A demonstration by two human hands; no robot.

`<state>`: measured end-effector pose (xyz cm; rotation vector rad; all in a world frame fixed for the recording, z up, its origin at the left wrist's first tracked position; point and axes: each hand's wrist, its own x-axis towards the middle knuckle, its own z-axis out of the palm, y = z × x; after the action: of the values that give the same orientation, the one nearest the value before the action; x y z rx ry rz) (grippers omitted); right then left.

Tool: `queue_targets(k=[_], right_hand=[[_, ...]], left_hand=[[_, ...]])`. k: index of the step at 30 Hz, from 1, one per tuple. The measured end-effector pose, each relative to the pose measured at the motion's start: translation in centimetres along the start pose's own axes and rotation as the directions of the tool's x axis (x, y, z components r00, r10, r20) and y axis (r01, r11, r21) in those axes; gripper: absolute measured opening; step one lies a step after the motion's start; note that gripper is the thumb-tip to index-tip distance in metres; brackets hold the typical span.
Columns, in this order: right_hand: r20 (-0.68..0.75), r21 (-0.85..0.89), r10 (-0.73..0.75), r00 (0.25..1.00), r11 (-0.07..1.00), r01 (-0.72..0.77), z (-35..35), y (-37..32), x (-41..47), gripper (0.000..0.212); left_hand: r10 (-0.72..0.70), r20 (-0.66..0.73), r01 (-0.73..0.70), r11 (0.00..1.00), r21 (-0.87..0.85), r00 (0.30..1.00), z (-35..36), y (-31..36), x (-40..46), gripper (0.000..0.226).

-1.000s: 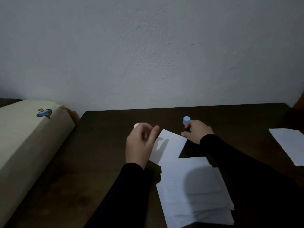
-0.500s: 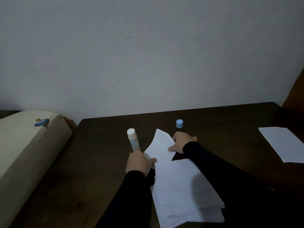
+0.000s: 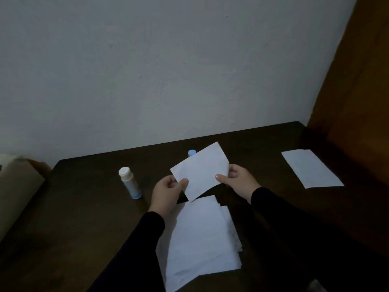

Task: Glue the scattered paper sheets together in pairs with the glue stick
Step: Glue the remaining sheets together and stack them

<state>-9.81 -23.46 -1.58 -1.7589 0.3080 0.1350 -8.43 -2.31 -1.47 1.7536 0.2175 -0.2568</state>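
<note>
- Sheet (image 3: pixel 201 170) hangs above the tabletop (image 3: pixel 84 218), the left hand (image 3: pixel 168 191) pinching its left edge and the right hand (image 3: pixel 236 181) its right.
- Glue stick (image 3: pixel 129 185) stands uncapped just left, its cap (image 3: pixel 192 153) behind the sheet.
- Keep the paper taut, line its corners over the stack (image 3: pixel 202 239), then lower one edge first to avoid wrinkles.
- Another sheet (image 3: pixel 311 168) lies far right.

glue stick (image 3: pixel 129 183): out of left hand, now stands uncapped on table (image 3: pixel 84 207) | left hand (image 3: pixel 167 192): now pinches sheet's left edge | sheet (image 3: pixel 201 170): lifted off table, held between both hands | right hand (image 3: pixel 236 181): moved from cap (image 3: pixel 192 153) to sheet's right edge
</note>
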Motion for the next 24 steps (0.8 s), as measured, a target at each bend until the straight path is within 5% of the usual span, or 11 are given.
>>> queue_targets(k=[2, 5, 10, 13, 18, 21, 24], right_hand=[[-0.12, -0.234, -0.025, 0.992, 0.972, -0.003, -2.3, 0.7, -0.1, 0.039], [-0.389, -0.612, -0.152, 0.908, 0.78, -0.132, -6.2, 1.7, 0.0, 0.037], [-0.638, -0.604, 0.01, 0.77, 0.614, -0.509, -10.8, 3.8, 0.8, 0.049], [-0.598, -0.626, 0.059, 0.799, 0.588, -0.512, -11.3, 4.4, 0.8, 0.048], [-0.368, -0.783, -0.166, 0.915, 0.586, -0.209, -9.4, 4.5, 0.1, 0.039], [-0.337, -0.768, -0.24, 0.91, 0.63, -0.119, -8.9, 4.8, 0.3, 0.033], [-0.401, -0.792, -0.251, 0.881, 0.578, -0.195, -8.9, 4.4, 0.6, 0.04]], left_hand=[[-0.042, 0.024, 0.043, 0.997, -0.056, 0.999, 0.9, 0.0, 0.2, 0.018], [-0.068, 0.003, 0.068, 0.996, -0.055, 0.998, 1.9, -0.2, 0.5, 0.01], [0.0, -0.063, 0.005, 0.996, 0.088, 0.998, 2.0, -0.2, 1.5, 0.012], [0.003, -0.099, 0.006, 0.996, 0.089, 0.995, 1.8, -0.6, 1.8, 0.015], [-0.072, -0.097, 0.07, 0.997, -0.025, 0.993, 1.7, -1.6, 2.2, 0.008], [-0.067, -0.108, 0.065, 0.998, -0.018, 0.992, 1.6, -1.4, 2.0, 0.01], [-0.029, -0.118, 0.034, 0.999, 0.034, 0.993, 1.4, -1.5, 2.1, 0.009]])
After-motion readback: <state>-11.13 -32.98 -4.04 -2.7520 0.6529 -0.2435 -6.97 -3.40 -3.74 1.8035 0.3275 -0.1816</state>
